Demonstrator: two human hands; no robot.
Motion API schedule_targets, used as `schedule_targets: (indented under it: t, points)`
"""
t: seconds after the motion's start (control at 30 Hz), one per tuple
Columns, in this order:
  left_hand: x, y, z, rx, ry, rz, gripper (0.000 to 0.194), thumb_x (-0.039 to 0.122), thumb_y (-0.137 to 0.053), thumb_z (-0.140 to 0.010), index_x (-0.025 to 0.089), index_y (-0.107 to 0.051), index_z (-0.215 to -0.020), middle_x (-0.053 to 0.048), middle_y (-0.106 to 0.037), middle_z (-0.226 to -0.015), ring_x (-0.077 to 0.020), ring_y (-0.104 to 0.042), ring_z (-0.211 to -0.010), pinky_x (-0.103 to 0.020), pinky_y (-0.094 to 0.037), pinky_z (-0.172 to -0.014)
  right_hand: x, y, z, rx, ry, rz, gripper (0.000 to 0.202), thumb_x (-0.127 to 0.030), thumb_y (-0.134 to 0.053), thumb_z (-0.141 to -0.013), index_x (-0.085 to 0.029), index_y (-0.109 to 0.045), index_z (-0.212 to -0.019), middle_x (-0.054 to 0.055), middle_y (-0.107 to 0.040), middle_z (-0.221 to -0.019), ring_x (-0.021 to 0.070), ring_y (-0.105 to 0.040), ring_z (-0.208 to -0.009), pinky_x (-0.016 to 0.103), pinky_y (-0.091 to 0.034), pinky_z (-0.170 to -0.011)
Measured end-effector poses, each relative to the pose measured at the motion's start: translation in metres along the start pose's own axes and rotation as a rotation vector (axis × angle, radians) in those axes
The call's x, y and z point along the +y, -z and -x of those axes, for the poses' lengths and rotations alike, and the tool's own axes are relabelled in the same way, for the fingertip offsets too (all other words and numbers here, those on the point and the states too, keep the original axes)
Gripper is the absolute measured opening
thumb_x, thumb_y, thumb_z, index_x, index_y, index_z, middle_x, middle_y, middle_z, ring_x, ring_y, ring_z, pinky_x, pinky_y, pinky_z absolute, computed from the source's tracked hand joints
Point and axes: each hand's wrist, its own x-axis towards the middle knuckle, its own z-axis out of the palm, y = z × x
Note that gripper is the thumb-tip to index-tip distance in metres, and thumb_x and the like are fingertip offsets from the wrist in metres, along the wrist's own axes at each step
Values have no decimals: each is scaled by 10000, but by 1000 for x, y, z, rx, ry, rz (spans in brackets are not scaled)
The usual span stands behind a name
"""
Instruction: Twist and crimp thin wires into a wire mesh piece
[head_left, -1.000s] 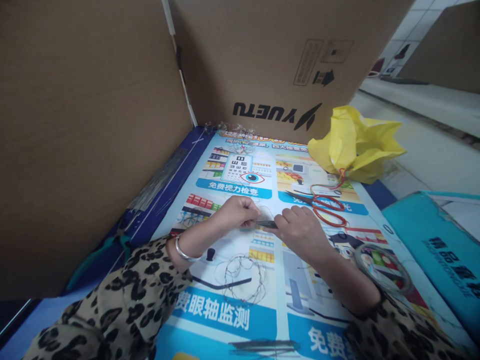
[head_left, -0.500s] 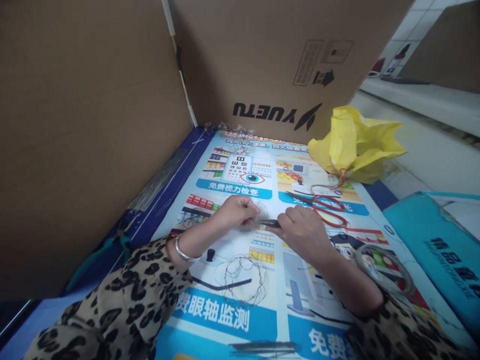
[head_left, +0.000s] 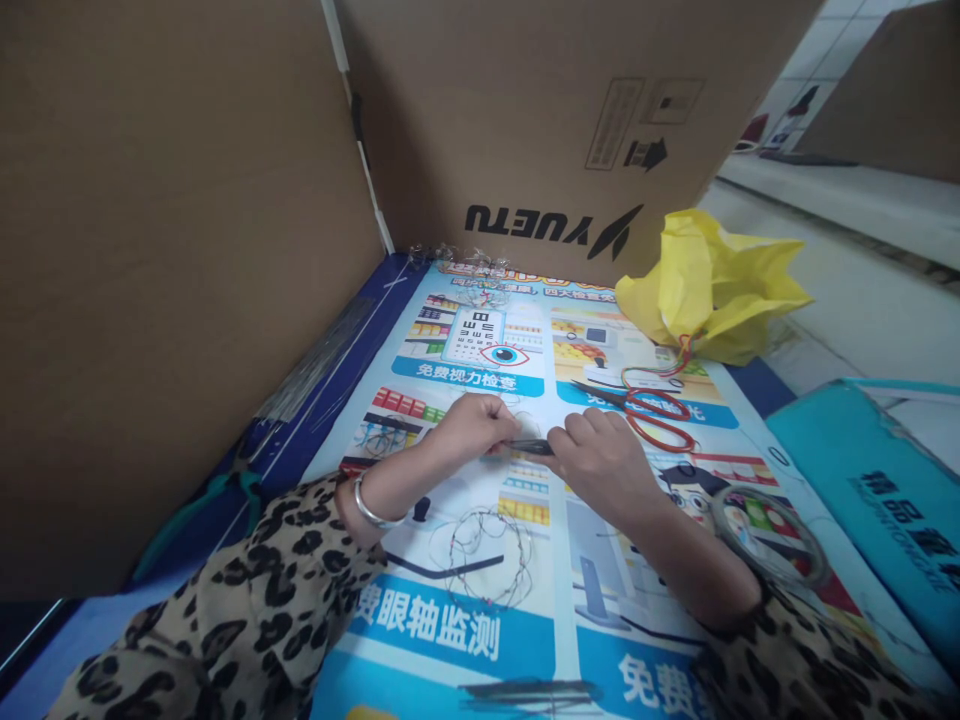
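My left hand (head_left: 480,425) is closed in a pinch on a thin wire (head_left: 529,418), part of which loops up faintly behind the fingers. Wrapped in my right hand (head_left: 600,455) is a pair of pliers (head_left: 534,447), whose dark narrow jaws point left and meet the wire at my left fingertips. The handles are hidden in the palm. Below the hands, a ring of twisted thin wire (head_left: 489,558) with small beads lies on the printed poster sheet (head_left: 525,645). Red-handled scissors (head_left: 660,405) rest just beyond my right hand.
Cardboard walls (head_left: 525,110) stand at the left and back. Teal-handled pliers (head_left: 199,515) and a bundle of straight wires (head_left: 315,360) lie left. On the right are a yellow bag (head_left: 697,290), a wire coil (head_left: 814,560) and a teal box (head_left: 862,480). Dark strips (head_left: 529,692) lie in front.
The pliers' jaws have turned slightly and moved a little left, closer to my left fingertips. Both hands otherwise stay almost in place.
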Motion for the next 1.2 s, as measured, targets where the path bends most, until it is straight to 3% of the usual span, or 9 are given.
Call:
schedule_targets:
  t: [0.4, 0.9, 1.2]
  points:
    - [-3, 1, -2, 29, 13, -54, 137, 233, -578, -664, 154, -521, -567, 34, -531, -442, -60, -454, -396, -172, -358, -420, -3, 5, -1, -57, -15, 26, 146, -178, -476, -826, -184, -547, -698, 49, -513, -662, 186, -378, -682, 337, -185, -623]
    - [-2, 1, -3, 22, 14, -69, 124, 192, -571, -651, 150, -517, -548, 30, -535, -446, -63, -461, -394, -168, -341, -401, -6, 0, -1, -93, -19, 0, 111, -127, -510, -772, -180, -558, -687, 52, -548, -655, 187, -405, -672, 328, -177, -604]
    - [-2, -1, -2, 0, 15, 1, 134, 178, -572, -665, 147, -499, -558, 35, -521, -446, -51, -429, -373, -163, -334, -386, -5, -4, 2, -75, -13, 11, 120, -215, -532, -786, -187, -554, -671, 46, -544, -646, 186, -412, -662, 328, -187, -601]
